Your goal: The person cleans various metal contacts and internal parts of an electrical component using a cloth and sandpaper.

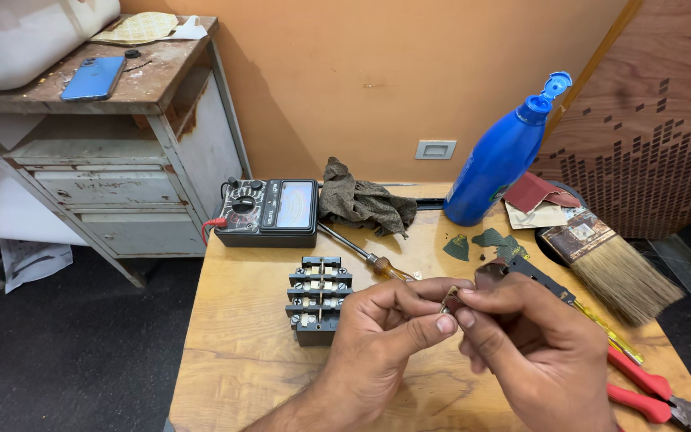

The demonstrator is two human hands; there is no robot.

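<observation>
Two hands meet over the wooden bench (241, 368). Left hand (377, 340) and right hand (533, 344) both pinch one small metal piece (449, 299) tight in their grip. A black switch block (318, 300) sits just left of them.

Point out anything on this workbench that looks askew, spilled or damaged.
The blue bottle leans tilted against the wall with its flip cap open. Torn scraps of abrasive paper lie scattered beside it. The metal cabinet is rusted and chipped.
</observation>
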